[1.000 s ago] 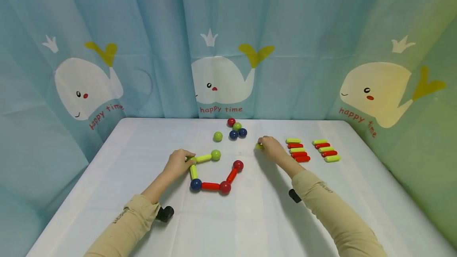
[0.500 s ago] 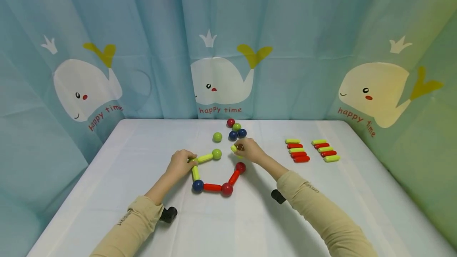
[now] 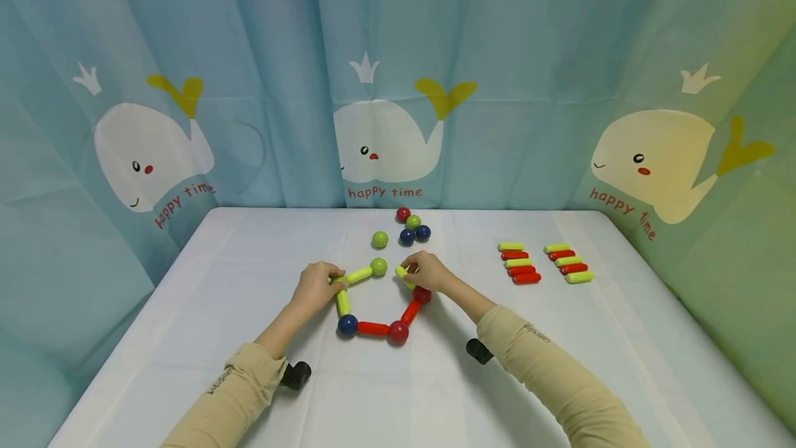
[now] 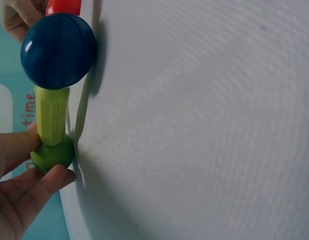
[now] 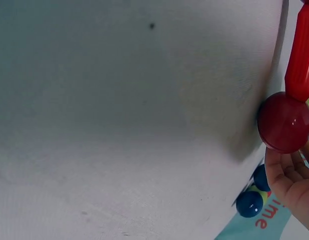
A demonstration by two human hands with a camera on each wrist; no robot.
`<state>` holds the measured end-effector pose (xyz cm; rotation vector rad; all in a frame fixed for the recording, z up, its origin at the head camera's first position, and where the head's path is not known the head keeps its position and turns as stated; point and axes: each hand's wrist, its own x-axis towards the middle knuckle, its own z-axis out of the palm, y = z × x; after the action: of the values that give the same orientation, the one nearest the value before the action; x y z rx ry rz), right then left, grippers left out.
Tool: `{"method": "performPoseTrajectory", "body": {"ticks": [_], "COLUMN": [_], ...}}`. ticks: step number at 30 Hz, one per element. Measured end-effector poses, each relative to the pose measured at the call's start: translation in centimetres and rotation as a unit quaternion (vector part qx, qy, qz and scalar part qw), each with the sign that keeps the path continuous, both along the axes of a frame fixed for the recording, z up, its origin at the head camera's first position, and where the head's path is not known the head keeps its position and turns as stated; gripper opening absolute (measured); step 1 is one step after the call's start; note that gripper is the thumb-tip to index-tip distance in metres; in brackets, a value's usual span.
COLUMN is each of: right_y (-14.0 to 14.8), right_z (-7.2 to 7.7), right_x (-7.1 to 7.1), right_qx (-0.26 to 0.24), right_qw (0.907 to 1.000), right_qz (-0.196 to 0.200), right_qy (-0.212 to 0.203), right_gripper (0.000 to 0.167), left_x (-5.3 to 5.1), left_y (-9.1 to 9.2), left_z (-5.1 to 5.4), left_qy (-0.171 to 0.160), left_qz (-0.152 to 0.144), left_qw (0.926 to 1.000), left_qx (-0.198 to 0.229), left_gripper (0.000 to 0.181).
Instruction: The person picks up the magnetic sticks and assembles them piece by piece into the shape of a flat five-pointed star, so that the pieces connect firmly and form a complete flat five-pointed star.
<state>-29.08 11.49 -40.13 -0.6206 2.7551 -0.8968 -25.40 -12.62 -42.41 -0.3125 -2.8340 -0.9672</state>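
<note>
Head view: a ball-and-rod ring [image 3: 373,329] with a gap lies on the white tabletop [image 3: 373,399], between left hand [image 3: 318,286] and right hand [image 3: 430,272]. Left hand grasps the green corner ball [image 4: 52,156] between thumb and fingers. Right hand pinches a short yellow-green rod [image 3: 401,272], one end poking out leftward past the fingertips. Red end ball [image 3: 423,295] sits just on that hand's near side. Whether rod and ball touch: cannot tell, fingers cover the join.

Step in hand, as judged: fitting the rod to the red end ball. Best done by aiming the covered end at the ball's centre and pressing gently, so the red rod [image 3: 411,312] is not knocked askew. Left hand should steady its corner against swing. Exposed end should face the green end ball [image 3: 378,267], just left of the right fingertips, apart from the rod.

Appearance: balls smooth, glossy. Left wrist view: lengthwise ribs on the ribbed yellow-green rod [image 4: 51,116] running from the left hand's fingertips to the blue ball [image 4: 58,51].
</note>
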Motion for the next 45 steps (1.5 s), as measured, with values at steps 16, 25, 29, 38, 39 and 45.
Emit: {"method": "performPoseTrajectory", "body": {"ticks": [16,25,29,38,39,45], "right_y": [-0.2,0.7,1.8,2.5,2.5,2.5], "right_z": [-1.1,-0.5,-0.1,-0.2,-0.2,-0.3], "right_x": [-0.3,0.0,0.5,1.0,1.0,1.0], "right_qx": [-0.025,0.024,0.057,0.039,0.038,0.037], "right_qw": [0.9981,0.9987,0.9974,0.9986,0.9986,0.9985], "right_qz": [-0.057,-0.042,-0.022,0.03,0.029,0.03], "right_qy": [0.003,-0.018,-0.037,0.018,0.021,0.026], "right_gripper": [0.023,0.028,0.029,0.021,0.021,0.021], "left_x": [-0.1,0.0,0.6,1.1,1.0,0.9], "left_y": [2.0,1.3,0.1,-0.2,-0.1,0.2], "left_z": [0.4,0.7,0.8,0.7,0.7,0.9], "left_qy": [-0.023,-0.098,-0.166,-0.157,-0.156,-0.166], "left_qz": [-0.014,-0.097,-0.204,-0.203,-0.2,-0.193], "left_qw": [0.9996,0.9892,0.9614,0.963,0.9636,0.9631], "left_qx": [-0.013,-0.048,-0.081,-0.082,-0.083,-0.086], "left_gripper": [0.026,0.066,0.104,0.111,0.11,0.109]}}
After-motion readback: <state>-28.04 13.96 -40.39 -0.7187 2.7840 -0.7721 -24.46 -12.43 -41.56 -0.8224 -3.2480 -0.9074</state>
